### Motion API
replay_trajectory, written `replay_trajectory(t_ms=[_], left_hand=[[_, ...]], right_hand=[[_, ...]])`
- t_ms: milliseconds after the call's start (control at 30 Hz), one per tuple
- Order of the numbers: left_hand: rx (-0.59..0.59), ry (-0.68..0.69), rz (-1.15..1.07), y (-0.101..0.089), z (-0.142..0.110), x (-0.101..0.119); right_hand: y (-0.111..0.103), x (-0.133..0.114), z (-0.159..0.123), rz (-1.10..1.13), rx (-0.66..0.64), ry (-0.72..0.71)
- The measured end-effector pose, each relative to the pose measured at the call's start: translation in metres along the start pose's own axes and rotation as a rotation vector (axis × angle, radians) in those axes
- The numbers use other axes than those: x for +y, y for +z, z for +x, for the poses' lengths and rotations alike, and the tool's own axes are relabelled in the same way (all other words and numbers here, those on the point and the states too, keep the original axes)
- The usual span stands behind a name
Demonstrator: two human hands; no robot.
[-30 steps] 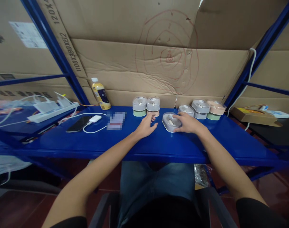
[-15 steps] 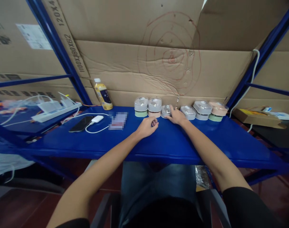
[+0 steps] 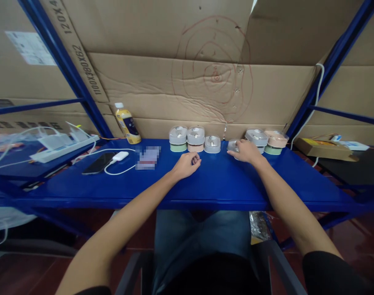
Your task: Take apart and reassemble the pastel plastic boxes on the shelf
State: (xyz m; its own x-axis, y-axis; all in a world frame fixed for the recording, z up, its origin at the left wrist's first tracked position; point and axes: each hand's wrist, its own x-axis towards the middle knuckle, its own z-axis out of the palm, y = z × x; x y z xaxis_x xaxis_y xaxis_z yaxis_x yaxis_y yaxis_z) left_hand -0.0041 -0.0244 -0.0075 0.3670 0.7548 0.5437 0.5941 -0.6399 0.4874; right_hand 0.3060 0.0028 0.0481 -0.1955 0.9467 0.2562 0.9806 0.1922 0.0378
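My right hand (image 3: 246, 150) grips a low grey container (image 3: 233, 146) with a clear lid at the back of the blue table; its fingers cover much of it. My left hand (image 3: 187, 164) rests on the table, fingers loosely curled with nothing visible in them. Just behind it stand two stacks, a grey container on a green one (image 3: 178, 146) and a grey one on a peach one (image 3: 195, 147). A single grey container (image 3: 212, 144) sits beside these. Right of my right hand are a grey stack (image 3: 257, 137) and a peach container over a green one (image 3: 274, 142).
A yellow bottle (image 3: 128, 123) stands at the back left. A phone (image 3: 98, 163), a white adapter with a cable (image 3: 120, 156) and a blurred-out packet (image 3: 148, 158) lie on the left. A power strip (image 3: 64, 148) is further left. An open cardboard box (image 3: 325, 150) lies at right.
My right hand set a grey container beside the left stacks, let go of it, then moved right onto another grey container. My left hand's fingers have curled in, and it has barely moved.
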Motion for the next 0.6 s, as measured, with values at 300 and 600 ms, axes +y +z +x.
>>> replay_trajectory(t_ms=[300, 600], left_hand=[[-0.048, 0.042, -0.069, 0.001, -0.004, 0.003], [-0.235, 0.081, -0.262, 0.001, -0.006, 0.001]], right_hand=[[-0.022, -0.022, -0.020, 0.185, -0.246, -0.033], [-0.006, -0.069, -0.032, 0.547, -0.073, -0.565]])
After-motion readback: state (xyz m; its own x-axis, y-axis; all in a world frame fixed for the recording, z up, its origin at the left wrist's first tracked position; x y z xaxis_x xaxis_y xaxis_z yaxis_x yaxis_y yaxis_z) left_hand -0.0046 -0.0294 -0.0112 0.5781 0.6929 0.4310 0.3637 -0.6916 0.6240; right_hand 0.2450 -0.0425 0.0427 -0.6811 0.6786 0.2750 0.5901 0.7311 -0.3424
